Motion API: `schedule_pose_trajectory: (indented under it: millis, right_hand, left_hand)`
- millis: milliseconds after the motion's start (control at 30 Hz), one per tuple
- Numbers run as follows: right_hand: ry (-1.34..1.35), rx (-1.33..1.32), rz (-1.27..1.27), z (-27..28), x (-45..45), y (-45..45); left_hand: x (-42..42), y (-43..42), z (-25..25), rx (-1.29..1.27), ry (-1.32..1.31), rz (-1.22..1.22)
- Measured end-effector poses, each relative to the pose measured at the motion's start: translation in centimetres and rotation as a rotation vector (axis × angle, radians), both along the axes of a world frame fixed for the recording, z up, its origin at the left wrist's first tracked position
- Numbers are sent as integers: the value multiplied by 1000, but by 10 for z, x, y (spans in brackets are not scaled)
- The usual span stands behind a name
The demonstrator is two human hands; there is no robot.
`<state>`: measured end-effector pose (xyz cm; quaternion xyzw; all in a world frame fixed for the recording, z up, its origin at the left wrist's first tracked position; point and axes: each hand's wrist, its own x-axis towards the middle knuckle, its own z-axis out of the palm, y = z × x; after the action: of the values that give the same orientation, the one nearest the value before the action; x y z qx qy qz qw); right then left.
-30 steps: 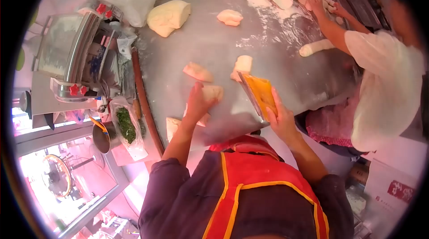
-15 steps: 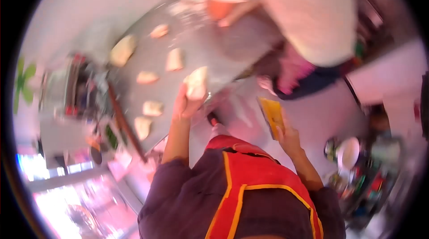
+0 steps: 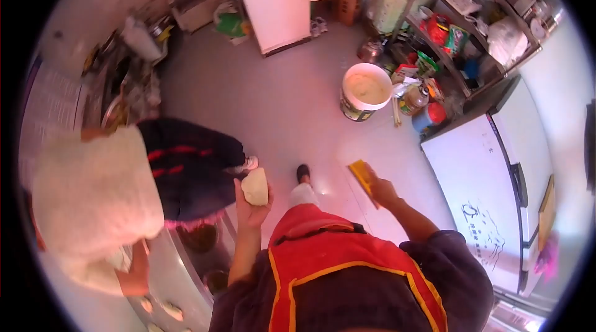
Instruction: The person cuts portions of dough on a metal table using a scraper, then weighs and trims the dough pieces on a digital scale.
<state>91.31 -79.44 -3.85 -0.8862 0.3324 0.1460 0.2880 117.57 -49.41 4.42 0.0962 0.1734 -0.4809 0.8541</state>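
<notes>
A pale piece of dough (image 3: 254, 187) rests in my left hand (image 3: 253, 211), whose fingers curl round its sides. My right hand (image 3: 383, 190) grips a yellow-handled scraper (image 3: 362, 177) held out over the floor. On the metal table (image 3: 189, 282) at the lower left lie several small dough pieces (image 3: 172, 311). Some of them are cut off by the dark edge of the view.
A co-worker in a pale top (image 3: 96, 192) stands at the left, beside the table. Ahead on the floor is a white bucket (image 3: 349, 97). Loaded shelves (image 3: 456, 77) and a white chest freezer (image 3: 475, 189) stand at the right.
The view has swung from the table to the room's floor, bucket and freezer. My left hand has lifted a dough piece off the table; my right hand still grips the scraper.
</notes>
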Motion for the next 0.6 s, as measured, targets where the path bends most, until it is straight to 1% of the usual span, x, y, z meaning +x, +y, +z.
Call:
schedule_pose_trajectory:
  millis: [33, 100, 133, 167, 233, 333, 433, 467, 533, 567, 600]
  right_hand:
    - [94, 26, -74, -21, -19, -23]
    - [164, -129, -221, -95, -81, -63]
    - [206, -159, -354, -105, -109, -79]
    - [257, -183, -488, -106, -126, -86]
    - [370, -143, -831, -64, -136, -95]
    - [251, -98, -1064, -31, -140, -109]
    - [89, -122, -1144, -29, -127, -118]
    - [86, -98, -1157, -29, -118, -123]
    - [108, -60, -1164, -18, -93, -138]
    - [173, -59, -1105, -15, -88, -149]
    - [175, -54, -1073, -18, -86, -161]
  left_hand:
    - [17, -25, -6, -38, -12, -65]
    - [54, -74, -22, -118, -32, -190]
    - [72, -101, -32, -170, -8, -234]
    - [89, -129, -31, -162, 11, -276]
    - [118, -188, -28, -152, 49, -355]
    - [158, -274, -29, -119, -6, -437]
    - [188, -360, -22, -72, -60, -507]
    - [195, -387, -17, -56, -76, -530]
    - [204, -440, -10, -111, -110, -532]
    - [205, -463, -8, -140, -125, -526]
    - [204, -485, -6, -122, -136, -503]
